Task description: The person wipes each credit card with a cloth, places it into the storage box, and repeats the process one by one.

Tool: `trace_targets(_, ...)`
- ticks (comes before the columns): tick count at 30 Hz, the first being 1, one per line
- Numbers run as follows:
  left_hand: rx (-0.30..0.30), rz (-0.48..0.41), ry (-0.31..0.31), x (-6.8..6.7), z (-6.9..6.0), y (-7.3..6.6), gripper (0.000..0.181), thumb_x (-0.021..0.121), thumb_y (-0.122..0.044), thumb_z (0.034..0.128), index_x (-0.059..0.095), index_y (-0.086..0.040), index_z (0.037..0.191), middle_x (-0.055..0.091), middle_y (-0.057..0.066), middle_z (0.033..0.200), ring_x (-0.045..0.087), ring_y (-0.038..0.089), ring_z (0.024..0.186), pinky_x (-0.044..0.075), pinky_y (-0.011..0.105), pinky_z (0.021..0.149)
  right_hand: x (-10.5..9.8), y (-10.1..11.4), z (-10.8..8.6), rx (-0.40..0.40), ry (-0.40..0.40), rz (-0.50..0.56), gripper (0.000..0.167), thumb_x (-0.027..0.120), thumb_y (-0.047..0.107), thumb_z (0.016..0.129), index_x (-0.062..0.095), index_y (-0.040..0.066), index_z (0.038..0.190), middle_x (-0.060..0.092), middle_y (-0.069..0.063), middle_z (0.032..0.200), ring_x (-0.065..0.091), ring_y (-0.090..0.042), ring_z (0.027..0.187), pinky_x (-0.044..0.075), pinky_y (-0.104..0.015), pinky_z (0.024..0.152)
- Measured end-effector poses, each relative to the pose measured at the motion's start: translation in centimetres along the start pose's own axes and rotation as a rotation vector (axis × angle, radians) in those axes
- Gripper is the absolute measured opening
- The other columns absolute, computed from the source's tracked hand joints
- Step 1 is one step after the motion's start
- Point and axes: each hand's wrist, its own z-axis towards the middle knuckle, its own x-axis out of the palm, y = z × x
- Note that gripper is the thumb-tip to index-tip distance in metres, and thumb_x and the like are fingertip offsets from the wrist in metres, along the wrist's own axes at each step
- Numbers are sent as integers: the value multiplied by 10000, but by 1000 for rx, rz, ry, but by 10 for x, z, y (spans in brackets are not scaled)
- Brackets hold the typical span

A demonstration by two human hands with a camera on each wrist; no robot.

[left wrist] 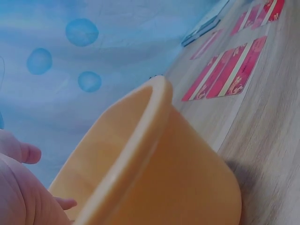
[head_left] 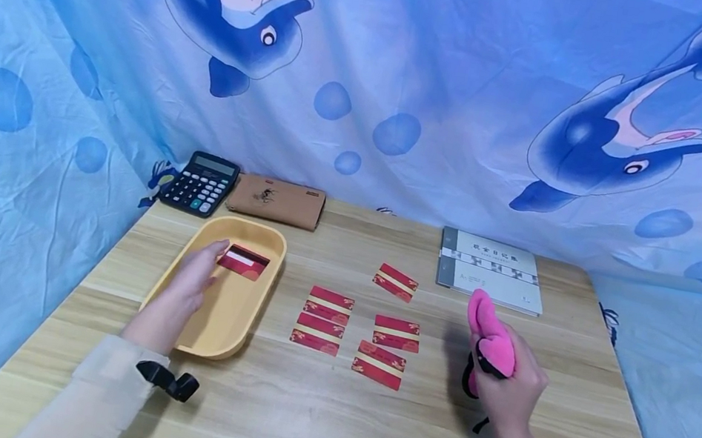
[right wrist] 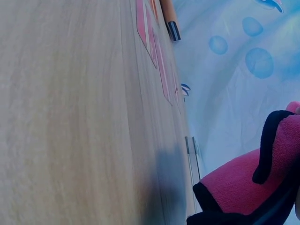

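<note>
The left hand (head_left: 193, 279) reaches over the left rim of the yellow plastic tray (head_left: 217, 320), its fingers extended and loose, grasping nothing; the tips are at the left end of a red card (head_left: 243, 264) lying stripe side up on the tray floor. Whether they touch it cannot be told. The right hand (head_left: 521, 385) is raised above the right part of the desk (head_left: 309, 423), its fingers curled round a bunched, black-edged pink cloth (head_left: 499, 351).

The tray stands near the desk's left edge, its raised wall around the card. A strip of wood runs between tray and middle, another between the middle and the cloth, and a broad stretch of wood spreads below.

Six cards are counted: the one in the tray and five red cards (head_left: 317, 334) on the desk, two in a left column and three in a right one, the farthest set a little apart.

One calculator (head_left: 199, 184) occupies the far left corner, with one brown wallet (head_left: 282, 203) beside it along the far edge, both close behind the tray. One cash journal (head_left: 497, 268) lies toward the far right corner, just beyond the cloth. A dolphin-print curtain (head_left: 375, 50) backs the far edge.
</note>
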Motion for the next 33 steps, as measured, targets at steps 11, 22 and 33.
trace_targets(11,274,-80,61,23,-29,-14,498,495,-226,1075,397,55,1475,594,34,1356,461,221,1358,321,403,1191,-3,-14,-5,14,37,9,454,869,-82,583,742,-79,1019,730,-245,919,659,31,986,479,-106,948)
trace_targets(22,523,125,185,78,-40,-23,377,568,-238,1051,579,14,1332,620,188,1331,591,227,1195,524,236,917,-11,-17,-6,53,56,13,450,881,-70,623,746,-49,1051,737,-225,964,622,84,1034,483,-121,956)
trace_targets(33,668,357,348,128,-32,-10,323,662,-162,990,629,-56,1293,660,113,1254,615,247,1165,499,413,1046,-15,-2,-2,22,1,3,397,829,-118,606,730,-106,991,737,-217,903,682,-34,939,486,-111,931)
